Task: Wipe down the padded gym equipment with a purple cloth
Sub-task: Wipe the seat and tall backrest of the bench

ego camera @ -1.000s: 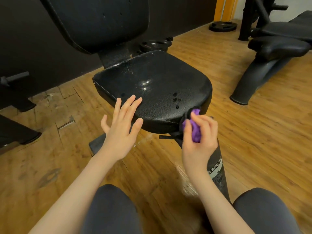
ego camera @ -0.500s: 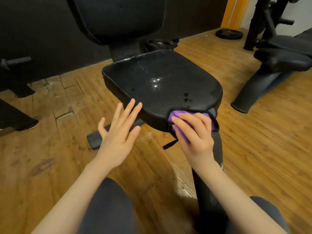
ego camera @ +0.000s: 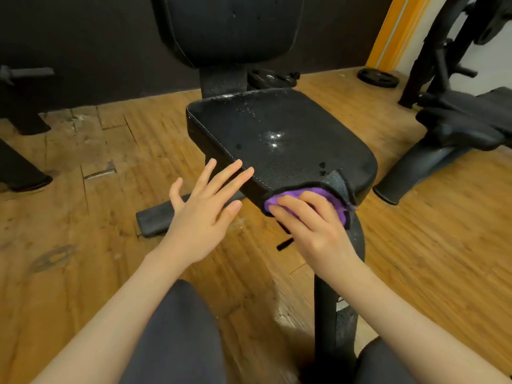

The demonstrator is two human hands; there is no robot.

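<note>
A black padded seat (ego camera: 279,139) with wet, glinting drops stands in front of me, below a black padded backrest (ego camera: 230,26). My right hand (ego camera: 313,231) presses the purple cloth (ego camera: 318,196) flat against the seat's near front edge, fingers fairly straight over it. A torn flap of the seat cover (ego camera: 339,181) sticks up just above the cloth. My left hand (ego camera: 205,214) hovers with spread fingers beside the seat's near left corner, holding nothing; its fingertips overlap the seat edge in the view.
The black seat post (ego camera: 335,314) runs down between my knees. A black foot bar (ego camera: 166,217) lies on the worn wooden floor to the left. Another padded bench (ego camera: 465,126) stands at the right, weight plates (ego camera: 378,77) behind, dark wall at the back.
My right hand went from holding the bunched cloth at the seat's front right corner to pressing it flat and sliding left along the front edge. My left hand stayed spread beside the seat.
</note>
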